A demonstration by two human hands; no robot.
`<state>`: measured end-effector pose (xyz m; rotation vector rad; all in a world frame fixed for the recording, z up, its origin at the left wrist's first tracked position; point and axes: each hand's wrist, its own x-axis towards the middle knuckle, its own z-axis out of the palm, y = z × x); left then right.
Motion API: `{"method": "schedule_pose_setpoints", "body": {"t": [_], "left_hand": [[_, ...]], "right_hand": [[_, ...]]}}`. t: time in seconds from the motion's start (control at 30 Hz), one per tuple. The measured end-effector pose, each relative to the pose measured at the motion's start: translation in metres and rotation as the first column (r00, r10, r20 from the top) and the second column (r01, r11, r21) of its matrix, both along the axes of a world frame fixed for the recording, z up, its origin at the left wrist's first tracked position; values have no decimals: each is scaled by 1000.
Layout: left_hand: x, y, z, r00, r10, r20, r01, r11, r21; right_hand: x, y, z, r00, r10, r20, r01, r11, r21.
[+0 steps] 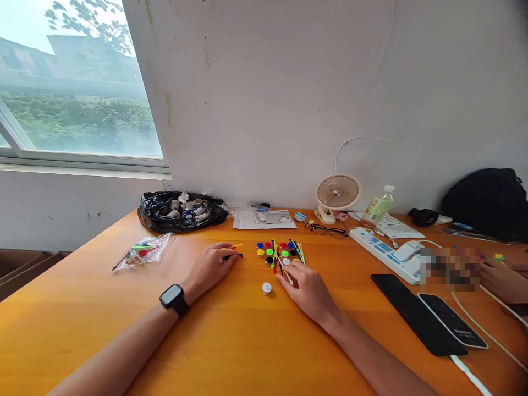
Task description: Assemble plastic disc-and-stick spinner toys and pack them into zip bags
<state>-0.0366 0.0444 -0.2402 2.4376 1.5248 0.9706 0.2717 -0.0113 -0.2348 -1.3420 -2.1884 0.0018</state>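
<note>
My left hand, with a black watch on its wrist, rests on the table with its fingers curled over thin plastic sticks. A yellow stick and a dark blue stick poke out past the fingertips. My right hand has its fingers closed at a white plastic stick, partly covering it. Beyond it lie small round pieces in several colours, among them a red disc and a yellow disc, with more sticks between and beside them. Nearer me stands a single white disc piece.
To the left lie a clear bag of coloured parts and a black plastic bag. A fan, glasses, a bottle, a power strip and a black slab stand rightward. Another person's hand is far right.
</note>
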Motion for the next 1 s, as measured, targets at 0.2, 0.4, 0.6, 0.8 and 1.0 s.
{"method": "schedule_pose_setpoints", "body": {"t": [0.2, 0.4, 0.6, 0.8, 1.0], "left_hand": [[6, -13, 6, 980, -160, 118, 171, 981, -93], [14, -24, 8, 950, -284, 131, 298, 949, -100], [6, -15, 8, 982, -179, 62, 180, 984, -5], [1, -15, 10, 987, -142, 77, 137, 989, 56], [4, -8, 29, 945, 36, 326, -108, 973, 205]], "right_hand": [[-8, -12, 12, 989, 143, -27, -143, 989, 32], [-23, -25, 12, 946, 307, 106, -305, 952, -39], [-22, -17, 8, 977, 198, 73, -199, 980, 11], [-25, -2, 4, 989, 135, 67, -139, 989, 52], [-32, 9, 14, 978, 146, 146, -161, 982, 96]]}}
